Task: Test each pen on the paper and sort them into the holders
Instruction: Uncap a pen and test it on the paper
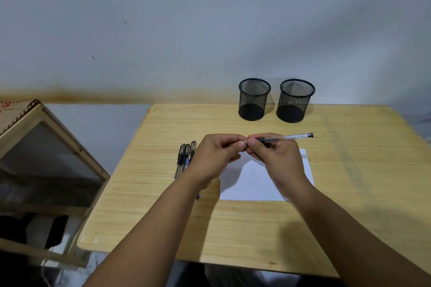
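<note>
Dim, soft shadows – wide-angle bowing at edges.

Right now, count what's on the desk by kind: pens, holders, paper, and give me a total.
Pens: 4, one held in both hands, three lying at the left
Black mesh pen holders: 2
White paper sheets: 1
Total: 7
</note>
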Action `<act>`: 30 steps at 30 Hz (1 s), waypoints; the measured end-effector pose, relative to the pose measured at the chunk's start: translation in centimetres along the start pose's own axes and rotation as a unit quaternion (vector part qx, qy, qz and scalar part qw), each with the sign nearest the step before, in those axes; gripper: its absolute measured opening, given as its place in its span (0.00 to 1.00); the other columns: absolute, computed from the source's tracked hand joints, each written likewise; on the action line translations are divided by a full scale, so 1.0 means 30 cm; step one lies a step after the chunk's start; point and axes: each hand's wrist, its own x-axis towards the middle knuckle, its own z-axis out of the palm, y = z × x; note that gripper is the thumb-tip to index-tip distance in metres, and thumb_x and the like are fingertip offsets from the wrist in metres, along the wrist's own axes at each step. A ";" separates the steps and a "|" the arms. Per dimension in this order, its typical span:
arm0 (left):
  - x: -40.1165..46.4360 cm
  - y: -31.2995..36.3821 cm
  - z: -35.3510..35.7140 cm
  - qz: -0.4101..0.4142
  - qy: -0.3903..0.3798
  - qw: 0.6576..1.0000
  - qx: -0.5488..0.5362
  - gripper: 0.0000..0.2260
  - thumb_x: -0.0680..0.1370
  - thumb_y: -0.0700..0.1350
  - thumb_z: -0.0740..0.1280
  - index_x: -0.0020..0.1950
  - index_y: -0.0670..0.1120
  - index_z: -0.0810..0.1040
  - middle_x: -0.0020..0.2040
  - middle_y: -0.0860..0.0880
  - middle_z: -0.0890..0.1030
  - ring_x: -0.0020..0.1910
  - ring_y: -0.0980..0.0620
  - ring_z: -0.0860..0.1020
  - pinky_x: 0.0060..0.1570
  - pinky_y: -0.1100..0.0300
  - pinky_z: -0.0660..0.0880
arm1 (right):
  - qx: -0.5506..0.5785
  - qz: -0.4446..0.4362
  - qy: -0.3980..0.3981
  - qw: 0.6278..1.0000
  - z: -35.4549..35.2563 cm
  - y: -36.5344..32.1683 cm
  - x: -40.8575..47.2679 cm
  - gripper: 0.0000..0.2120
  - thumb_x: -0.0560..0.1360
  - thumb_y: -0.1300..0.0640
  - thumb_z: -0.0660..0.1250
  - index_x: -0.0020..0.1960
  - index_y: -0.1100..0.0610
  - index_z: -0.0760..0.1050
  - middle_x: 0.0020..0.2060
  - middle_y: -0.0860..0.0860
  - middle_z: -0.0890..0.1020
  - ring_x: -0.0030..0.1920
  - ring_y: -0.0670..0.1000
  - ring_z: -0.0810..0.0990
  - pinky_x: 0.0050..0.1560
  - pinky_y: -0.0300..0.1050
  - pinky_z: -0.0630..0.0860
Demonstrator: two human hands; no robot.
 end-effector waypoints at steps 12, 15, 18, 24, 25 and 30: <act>-0.003 -0.021 -0.009 -0.009 0.012 1.000 0.027 0.06 0.79 0.42 0.69 0.53 0.47 0.85 0.45 0.49 0.86 0.49 0.54 0.82 0.56 0.53 0.80 | 0.010 0.018 -0.026 0.999 -0.008 0.032 0.003 0.04 0.75 0.60 0.72 0.48 0.57 0.84 0.44 0.56 0.87 0.50 0.55 0.86 0.57 0.52 0.81; -0.004 -0.020 -0.010 -0.009 0.014 0.999 0.027 0.06 0.79 0.42 0.70 0.53 0.47 0.85 0.45 0.50 0.86 0.50 0.53 0.82 0.56 0.53 0.80 | 0.024 0.024 -0.022 0.999 -0.006 0.036 0.005 0.04 0.74 0.61 0.72 0.49 0.58 0.84 0.44 0.57 0.87 0.51 0.55 0.86 0.58 0.53 0.80; -0.006 -0.017 -0.010 -0.009 0.013 0.999 0.028 0.06 0.79 0.42 0.70 0.53 0.47 0.85 0.46 0.50 0.86 0.51 0.52 0.82 0.56 0.54 0.80 | 0.030 0.024 -0.022 0.999 -0.003 0.036 0.005 0.04 0.75 0.62 0.72 0.49 0.59 0.84 0.44 0.58 0.87 0.50 0.55 0.86 0.58 0.51 0.80; -0.010 -0.017 -0.013 -0.004 0.010 1.000 0.025 0.08 0.79 0.41 0.69 0.56 0.44 0.85 0.49 0.48 0.86 0.54 0.51 0.82 0.57 0.56 0.79 | 0.036 0.015 -0.024 0.999 0.001 0.038 -0.002 0.04 0.75 0.62 0.71 0.47 0.57 0.84 0.43 0.57 0.87 0.48 0.55 0.86 0.56 0.48 0.80; -0.011 -0.016 -0.013 -0.003 0.006 1.000 0.022 0.08 0.79 0.41 0.68 0.56 0.44 0.84 0.50 0.48 0.86 0.55 0.51 0.82 0.58 0.56 0.79 | 0.036 0.011 -0.022 0.999 0.002 0.039 -0.002 0.03 0.75 0.62 0.71 0.47 0.58 0.84 0.43 0.57 0.87 0.48 0.54 0.87 0.55 0.48 0.81; -0.011 -0.005 -0.017 -0.050 -0.015 0.999 -0.009 0.08 0.79 0.40 0.68 0.56 0.43 0.84 0.49 0.46 0.85 0.51 0.51 0.82 0.58 0.56 0.79 | 0.036 0.003 -0.026 0.999 -0.008 0.038 -0.004 0.04 0.76 0.63 0.70 0.47 0.62 0.83 0.42 0.59 0.87 0.47 0.55 0.87 0.53 0.46 0.82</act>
